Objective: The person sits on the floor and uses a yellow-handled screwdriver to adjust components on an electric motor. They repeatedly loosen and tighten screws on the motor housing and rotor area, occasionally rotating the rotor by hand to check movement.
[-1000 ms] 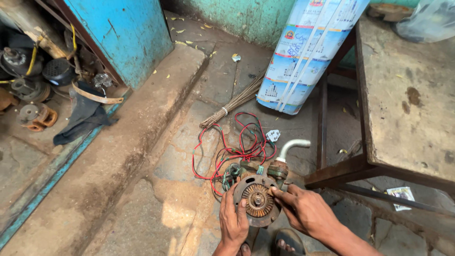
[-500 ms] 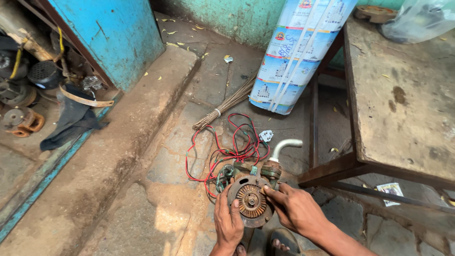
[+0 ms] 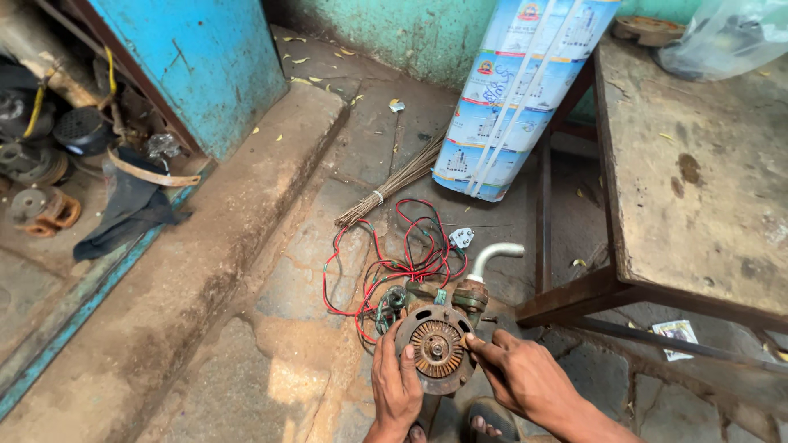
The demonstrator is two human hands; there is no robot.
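A rusty round motor (image 3: 437,347) with a finned rotor face stands on the ground at the bottom centre. My left hand (image 3: 396,385) grips its left rim. My right hand (image 3: 522,377) holds its right side, fingers on the rim. A bent grey pipe (image 3: 491,257) rises from a brown fitting behind the motor. Tangled red and green wires (image 3: 392,261) with a white plug (image 3: 461,238) lie just beyond it.
A worn wooden table (image 3: 698,180) with a metal frame stands at right. A printed sack (image 3: 513,90) leans against the green wall. A twig broom (image 3: 392,184) lies on the ground. Motor parts and a dark cloth (image 3: 123,215) sit by a blue door (image 3: 197,66) at left.
The view has shifted slightly, so the scene sits further left and higher. Both hands have stayed on the motor.
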